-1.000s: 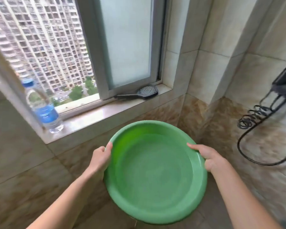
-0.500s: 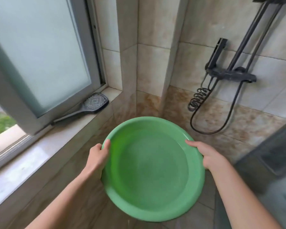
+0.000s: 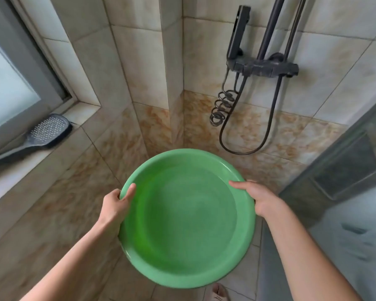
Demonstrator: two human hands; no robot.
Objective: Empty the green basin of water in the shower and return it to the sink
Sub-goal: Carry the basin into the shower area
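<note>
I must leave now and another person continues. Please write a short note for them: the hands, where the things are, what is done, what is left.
Left hand grips the left rim of the green basin; right hand grips the right rim, thumb over the edge.
The basin is held in the air in the tiled shower corner, below the dark shower mixer and its hanging hose.
Done: basin carried to the shower. Whether water is left inside cannot be told.
Left: tip out any water, then carry the basin back to the sink, which is not in view.

Bare forearms, no sleeves visible
</note>
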